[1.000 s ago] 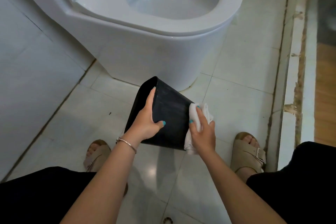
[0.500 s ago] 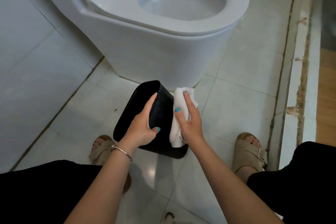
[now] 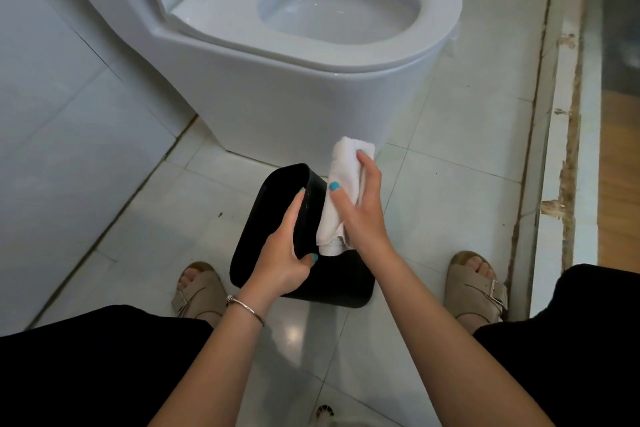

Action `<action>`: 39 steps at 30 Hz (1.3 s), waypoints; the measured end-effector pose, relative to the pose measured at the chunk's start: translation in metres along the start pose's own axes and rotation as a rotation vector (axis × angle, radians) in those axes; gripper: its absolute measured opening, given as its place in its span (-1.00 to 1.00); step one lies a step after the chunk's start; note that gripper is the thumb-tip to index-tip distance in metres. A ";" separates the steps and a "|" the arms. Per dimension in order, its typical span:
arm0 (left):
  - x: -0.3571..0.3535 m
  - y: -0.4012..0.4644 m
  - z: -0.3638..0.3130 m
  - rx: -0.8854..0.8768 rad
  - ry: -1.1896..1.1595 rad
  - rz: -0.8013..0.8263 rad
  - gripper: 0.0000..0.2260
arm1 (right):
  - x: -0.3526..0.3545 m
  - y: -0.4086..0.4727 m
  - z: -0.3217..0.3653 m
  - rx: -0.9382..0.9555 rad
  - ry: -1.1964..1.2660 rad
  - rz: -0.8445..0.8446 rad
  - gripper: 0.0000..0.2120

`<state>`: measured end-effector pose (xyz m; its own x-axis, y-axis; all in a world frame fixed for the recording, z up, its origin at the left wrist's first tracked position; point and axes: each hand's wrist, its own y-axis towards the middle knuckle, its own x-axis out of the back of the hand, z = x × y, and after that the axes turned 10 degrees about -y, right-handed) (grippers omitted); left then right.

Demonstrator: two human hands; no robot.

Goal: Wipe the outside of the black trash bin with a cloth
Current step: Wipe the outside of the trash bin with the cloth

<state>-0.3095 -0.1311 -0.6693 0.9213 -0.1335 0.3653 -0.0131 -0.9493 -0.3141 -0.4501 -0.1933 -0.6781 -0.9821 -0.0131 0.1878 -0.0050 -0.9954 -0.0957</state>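
Note:
The black trash bin stands on the tiled floor between my feet, tilted so its open mouth faces left. My left hand grips its near rim, fingers inside and thumb curled on the outer wall. A folded white cloth lies against the bin's right outer side near the top edge. My right hand holds the cloth, thumb in front and fingers behind it. The cloth's upper end sticks up past the rim.
A white toilet with its seat down stands directly behind the bin. A tiled wall runs on the left. A raised, stained threshold borders the floor on the right. My sandalled feet flank the bin. A floor drain sits near the bottom edge.
The bin has swung more upright, its mouth turning toward me and left. My right hand slid the cloth from the bin's base up along the side to the rim.

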 end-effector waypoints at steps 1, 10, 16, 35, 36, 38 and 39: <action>-0.001 0.000 0.000 -0.001 -0.006 0.002 -0.09 | -0.001 -0.001 -0.004 0.012 -0.112 0.001 -0.42; -0.005 0.009 0.003 0.013 0.011 -0.002 -0.08 | -0.010 -0.011 -0.023 -0.271 -0.429 0.022 -0.29; 0.000 0.012 0.007 0.022 0.012 0.027 -0.06 | -0.012 -0.002 -0.012 -0.185 -0.355 0.038 -0.37; 0.001 0.011 -0.001 -0.013 0.074 0.030 -0.12 | -0.044 0.012 -0.009 0.050 -0.547 -0.115 -0.53; 0.001 0.010 -0.001 -0.008 0.079 0.024 -0.12 | -0.044 0.014 -0.010 0.043 -0.544 -0.117 -0.53; 0.001 0.010 -0.001 0.000 0.090 0.019 -0.11 | -0.043 0.016 -0.012 0.026 -0.531 -0.118 -0.52; 0.001 0.010 0.000 0.004 0.095 0.017 -0.11 | -0.042 0.018 -0.013 0.019 -0.530 -0.116 -0.52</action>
<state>-0.3086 -0.1410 -0.6716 0.8797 -0.1767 0.4415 -0.0269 -0.9454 -0.3249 -0.4115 -0.2093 -0.7005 -0.7460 0.0558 0.6636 -0.0997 -0.9946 -0.0284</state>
